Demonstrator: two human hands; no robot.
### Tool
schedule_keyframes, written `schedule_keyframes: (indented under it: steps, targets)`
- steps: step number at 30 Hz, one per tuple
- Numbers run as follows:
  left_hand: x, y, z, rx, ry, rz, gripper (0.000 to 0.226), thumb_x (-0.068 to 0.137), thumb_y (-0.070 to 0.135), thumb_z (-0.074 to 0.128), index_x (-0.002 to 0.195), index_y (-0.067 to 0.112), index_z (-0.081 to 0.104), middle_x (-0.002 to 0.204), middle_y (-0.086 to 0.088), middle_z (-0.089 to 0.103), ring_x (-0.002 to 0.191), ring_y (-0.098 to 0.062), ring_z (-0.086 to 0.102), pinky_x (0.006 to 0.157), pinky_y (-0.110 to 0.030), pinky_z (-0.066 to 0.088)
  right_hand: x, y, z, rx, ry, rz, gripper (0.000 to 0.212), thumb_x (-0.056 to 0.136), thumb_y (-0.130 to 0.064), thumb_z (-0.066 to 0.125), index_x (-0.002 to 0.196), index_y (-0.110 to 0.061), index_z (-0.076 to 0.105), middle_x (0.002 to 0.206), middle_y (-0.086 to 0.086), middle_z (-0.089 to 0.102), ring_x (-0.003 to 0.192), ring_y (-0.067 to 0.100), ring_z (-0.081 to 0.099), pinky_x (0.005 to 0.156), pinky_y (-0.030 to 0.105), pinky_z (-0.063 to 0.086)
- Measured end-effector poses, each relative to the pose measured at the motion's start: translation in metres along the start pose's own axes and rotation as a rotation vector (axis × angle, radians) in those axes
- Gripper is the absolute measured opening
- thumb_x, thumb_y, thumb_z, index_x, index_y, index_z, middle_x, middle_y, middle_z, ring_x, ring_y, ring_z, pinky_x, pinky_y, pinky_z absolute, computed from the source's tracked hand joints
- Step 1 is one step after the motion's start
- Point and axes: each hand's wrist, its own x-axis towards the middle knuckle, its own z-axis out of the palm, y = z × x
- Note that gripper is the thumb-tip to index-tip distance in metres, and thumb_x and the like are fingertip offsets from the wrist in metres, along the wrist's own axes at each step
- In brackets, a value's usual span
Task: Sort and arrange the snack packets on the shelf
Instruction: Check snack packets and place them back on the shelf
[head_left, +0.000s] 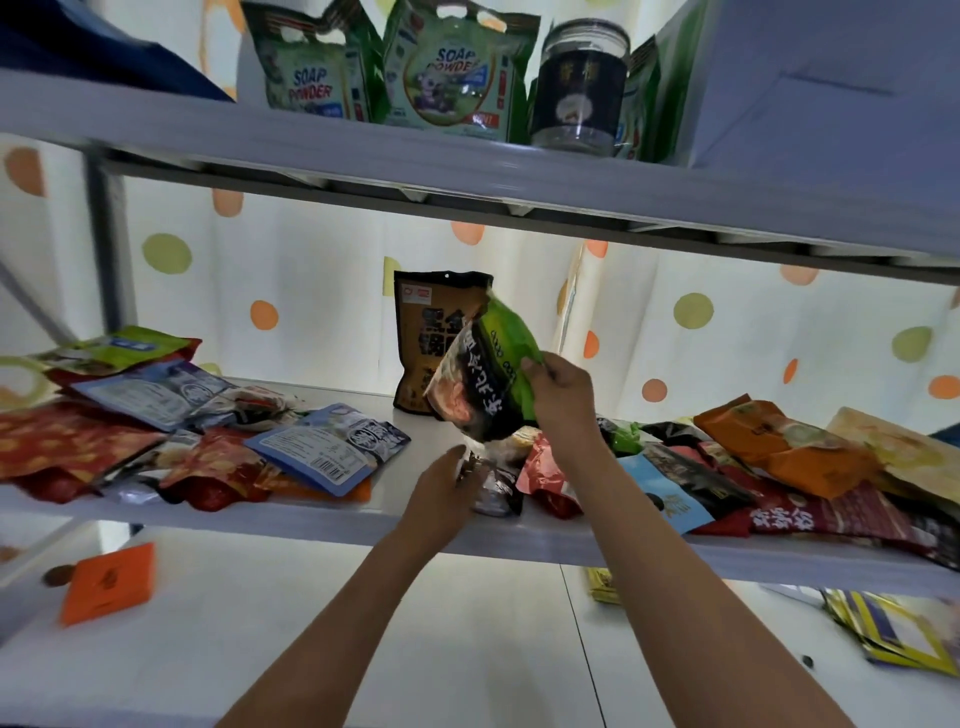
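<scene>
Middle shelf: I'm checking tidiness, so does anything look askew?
Yes. Only the brown packet stands upright at the back. The blue-label packets on the left and the orange packet on the right lie flat in overlapping heaps, some overhanging the shelf edge.

The white middle shelf (415, 441) carries loose snack packets. A brown-and-black pouch (426, 332) stands upright at its back, near the middle. Left of that pouch lies a heap of flat packets: a blue-backed one (327, 447) nearest, red ones (67, 441) farther left. Right of the pouch lies a second heap (more jumbled), with an orange packet (779, 441) on top and a dark red one (831, 519) at the front edge.
</scene>
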Motion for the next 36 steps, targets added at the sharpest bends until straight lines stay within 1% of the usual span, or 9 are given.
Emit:
schedule_keyframes:
  steps: [3,8,11,15,21,25,29,32,36]
  targets:
    - [0.008,-0.002,-0.013,-0.24,0.021,-0.171,0.046,0.101,0.019,0.026,0.14,0.004,0.044,0.124,-0.018,0.053,0.119,-0.035,0.053,0.083,-0.028,0.042,0.002,-0.013,-0.003,0.168,0.005,0.051,0.023,0.097,-0.016,0.059,0.08,-0.023,0.072,0.078,0.005,0.068,0.076,0.018,0.061,0.073,0.032,0.049]
    - [0.003,0.013,-0.036,-0.982,0.007,-0.407,0.024,0.098,0.032,0.053,0.113,0.014,0.052,0.115,-0.012,0.051,0.109,-0.03,0.053,0.095,-0.042,0.046,-0.006,-0.013,-0.009,0.391,0.039,0.259,0.011,0.094,-0.016,0.063,0.097,-0.016,0.074,0.096,0.011,0.075,0.09,0.028,0.07,0.09,0.046,0.056]
    - [-0.003,0.015,-0.046,-1.13,-0.09,-0.403,0.054,0.093,0.043,0.056,0.135,0.012,0.045,0.132,-0.014,0.049,0.121,-0.035,0.053,0.089,-0.047,0.055,-0.019,-0.007,-0.013,0.587,0.034,0.394,0.019,0.097,-0.015,0.058,0.111,-0.007,0.068,0.1,0.012,0.074,0.089,0.024,0.071,0.087,0.043,0.057]
    - [-0.016,0.027,-0.057,-1.312,-0.066,-0.312,0.042,0.094,0.035,0.056,0.129,0.011,0.053,0.125,-0.017,0.064,0.115,-0.034,0.061,0.082,-0.051,0.058,-0.048,0.006,-0.017,0.763,-0.005,0.484,0.025,0.1,-0.015,0.052,0.12,-0.004,0.063,0.107,0.013,0.073,0.09,0.023,0.071,0.071,0.036,0.059]
    - [-0.041,0.044,-0.058,-1.101,0.043,-0.237,0.035,0.089,0.012,0.067,0.123,0.008,0.059,0.116,-0.012,0.069,0.105,-0.028,0.067,0.091,-0.05,0.053,-0.105,0.037,-0.024,1.003,-0.042,0.548,0.029,0.102,-0.013,0.046,0.127,-0.006,0.059,0.114,0.012,0.072,0.097,0.023,0.07,0.082,0.037,0.058]
    - [-0.066,0.063,-0.055,-0.779,0.132,-0.112,0.006,0.087,0.016,0.07,0.089,0.02,0.067,0.094,-0.001,0.072,0.091,-0.015,0.069,0.072,-0.025,0.058,-0.14,0.053,-0.028,1.035,-0.028,0.626,0.03,0.102,-0.016,0.045,0.128,-0.008,0.057,0.123,0.015,0.068,0.109,0.03,0.066,0.083,0.045,0.057]
    - [-0.086,0.081,-0.053,-0.512,0.094,0.041,0.01,0.087,0.016,0.069,0.084,0.025,0.065,0.08,0.014,0.067,0.077,0.003,0.062,0.056,-0.006,0.047,-0.168,0.058,-0.038,0.9,-0.003,0.642,0.024,0.098,-0.012,0.048,0.117,-0.013,0.062,0.107,0.008,0.069,0.097,0.024,0.064,0.072,0.037,0.054]
    - [-0.101,0.084,-0.045,-0.372,0.026,0.072,0.005,0.087,0.015,0.068,0.088,0.02,0.069,0.083,0.009,0.069,0.082,-0.005,0.065,0.063,-0.013,0.051,-0.189,0.059,-0.053,0.889,0.009,0.648,0.018,0.088,-0.007,0.053,0.1,-0.015,0.063,0.086,0.008,0.059,0.089,0.025,0.056,0.074,0.046,0.053]
    - [-0.127,0.073,-0.029,-0.436,-0.109,0.04,0.026,0.078,0.008,0.076,0.103,0.015,0.072,0.097,-0.001,0.074,0.093,-0.018,0.07,0.077,-0.031,0.058,-0.22,0.073,-0.064,1.056,0.03,0.785,0.033,0.08,-0.016,0.06,0.113,-0.01,0.064,0.104,0.015,0.062,0.101,0.033,0.056,0.079,0.053,0.053]
